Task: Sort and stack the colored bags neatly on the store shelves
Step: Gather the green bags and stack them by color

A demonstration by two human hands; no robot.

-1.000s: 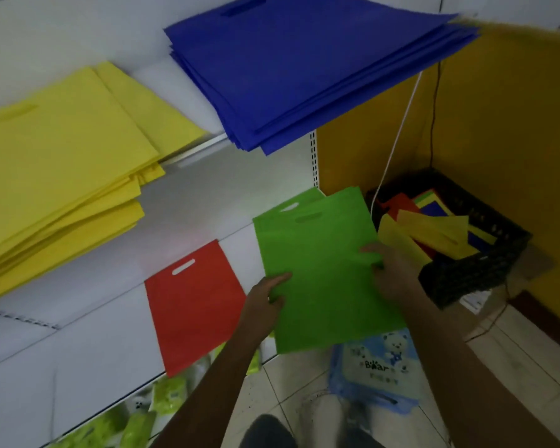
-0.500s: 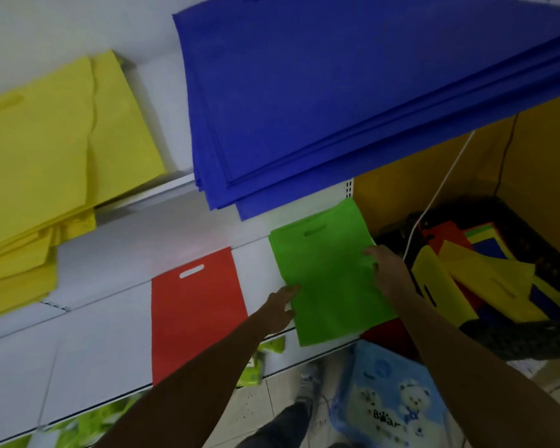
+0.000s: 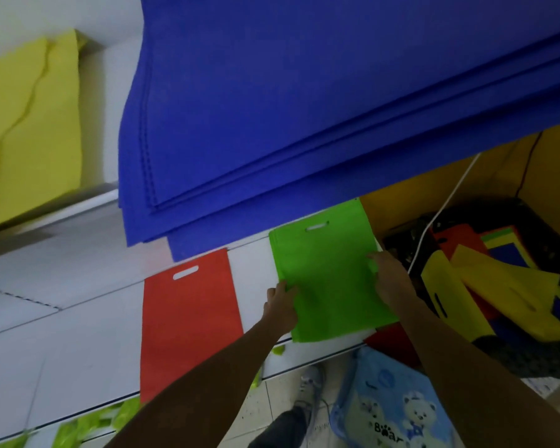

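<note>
Here the left hand [image 3: 280, 305] and right hand [image 3: 389, 275] lie with relaxed fingers pressing the green bag [image 3: 332, 276] flat on the white shelf [image 3: 78, 318], beside the red bag [image 3: 188, 318]

the blue bag stack [image 3: 337, 101] runs off the top and right edges and covers the shelf beneath it; the yellow bags [image 3: 29, 130] are cut by the left edge and smeared by motion. the right hand [image 3: 390, 276] hides part of the green bag [image 3: 327, 279] edge. the crate [image 3: 505, 357] contents overlap, counts unclear. the bear-print bag [image 3: 398, 409] is cropped at the bottom.
</note>
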